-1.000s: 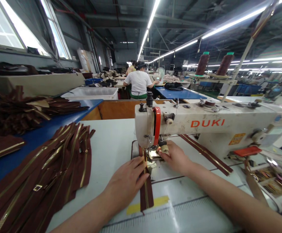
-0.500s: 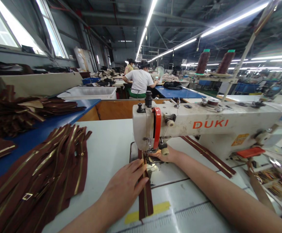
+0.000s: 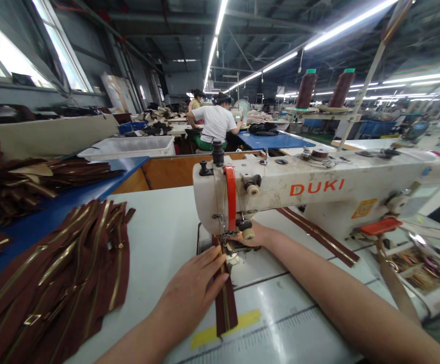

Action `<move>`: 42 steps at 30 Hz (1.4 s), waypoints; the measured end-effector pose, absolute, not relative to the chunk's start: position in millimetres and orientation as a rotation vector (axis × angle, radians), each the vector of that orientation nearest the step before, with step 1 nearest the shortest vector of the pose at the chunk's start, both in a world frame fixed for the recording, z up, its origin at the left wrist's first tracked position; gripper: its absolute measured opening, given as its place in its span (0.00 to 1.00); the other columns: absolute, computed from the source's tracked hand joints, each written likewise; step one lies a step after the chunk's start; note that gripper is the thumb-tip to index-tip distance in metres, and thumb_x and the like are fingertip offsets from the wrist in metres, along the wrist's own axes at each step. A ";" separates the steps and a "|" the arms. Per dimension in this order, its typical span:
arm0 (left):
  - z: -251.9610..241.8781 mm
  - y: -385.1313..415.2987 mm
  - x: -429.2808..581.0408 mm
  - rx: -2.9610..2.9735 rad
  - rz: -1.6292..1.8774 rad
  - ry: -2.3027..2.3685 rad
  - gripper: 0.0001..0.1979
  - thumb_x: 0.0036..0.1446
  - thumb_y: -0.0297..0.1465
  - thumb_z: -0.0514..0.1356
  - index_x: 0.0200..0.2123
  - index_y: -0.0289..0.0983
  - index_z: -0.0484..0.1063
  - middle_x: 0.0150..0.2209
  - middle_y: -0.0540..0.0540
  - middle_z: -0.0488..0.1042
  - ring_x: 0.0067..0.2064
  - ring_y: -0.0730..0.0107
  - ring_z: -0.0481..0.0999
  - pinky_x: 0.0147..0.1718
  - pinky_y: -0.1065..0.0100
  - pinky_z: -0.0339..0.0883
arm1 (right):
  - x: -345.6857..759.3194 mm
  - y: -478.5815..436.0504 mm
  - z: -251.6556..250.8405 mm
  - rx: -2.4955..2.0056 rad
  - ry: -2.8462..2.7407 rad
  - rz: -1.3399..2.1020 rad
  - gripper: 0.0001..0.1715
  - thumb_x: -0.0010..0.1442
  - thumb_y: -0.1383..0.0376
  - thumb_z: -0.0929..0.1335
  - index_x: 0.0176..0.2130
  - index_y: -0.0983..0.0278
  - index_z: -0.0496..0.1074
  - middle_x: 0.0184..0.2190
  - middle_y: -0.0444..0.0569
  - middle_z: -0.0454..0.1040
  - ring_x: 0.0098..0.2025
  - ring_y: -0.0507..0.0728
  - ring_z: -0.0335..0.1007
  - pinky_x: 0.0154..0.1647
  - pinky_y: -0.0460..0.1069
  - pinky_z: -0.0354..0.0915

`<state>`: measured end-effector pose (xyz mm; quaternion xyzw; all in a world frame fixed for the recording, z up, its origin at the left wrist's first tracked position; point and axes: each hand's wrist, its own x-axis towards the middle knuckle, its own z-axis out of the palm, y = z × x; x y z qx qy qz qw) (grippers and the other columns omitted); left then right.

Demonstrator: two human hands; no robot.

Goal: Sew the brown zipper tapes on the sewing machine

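A brown zipper strip (image 3: 225, 308) with metal teeth runs under the needle area of the white sewing machine (image 3: 273, 187). My left hand (image 3: 197, 278) lies flat on the strip just in front of the presser foot, its fingers extended. Behind the machine head, my right hand (image 3: 256, 235) reaches in beside the foot; its fingertips are partly hidden, so what they touch is unclear. Many brown zipper strips (image 3: 72, 273) lie in a pile at the left. Another strip (image 3: 318, 237) lies under the machine arm.
Further strips (image 3: 23, 187) lie on the blue table (image 3: 91, 177) at the left. A small parts tray (image 3: 428, 298) stands at the right, near two thread cones (image 3: 306, 91) on a stand. A person in a white shirt (image 3: 218, 123) sits ahead, beside a white bin (image 3: 129, 146).
The whole view has shifted slightly, so the machine appears further left. The strip's near end appears a little higher. Both hands keep nearly the same positions at the machine.
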<state>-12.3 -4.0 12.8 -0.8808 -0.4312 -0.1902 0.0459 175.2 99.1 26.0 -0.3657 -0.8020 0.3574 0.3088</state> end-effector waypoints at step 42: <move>16.5 -5.8 -5.3 -2.699 -0.537 -1.322 0.16 0.65 0.35 0.51 0.51 0.37 0.69 0.55 0.42 0.71 0.56 0.60 0.70 0.53 0.57 0.66 | 175.3 86.8 30.8 -0.921 -2.126 0.878 0.08 0.57 0.63 0.68 0.32 0.64 0.76 0.33 0.45 0.78 0.41 0.57 0.73 0.48 0.49 0.66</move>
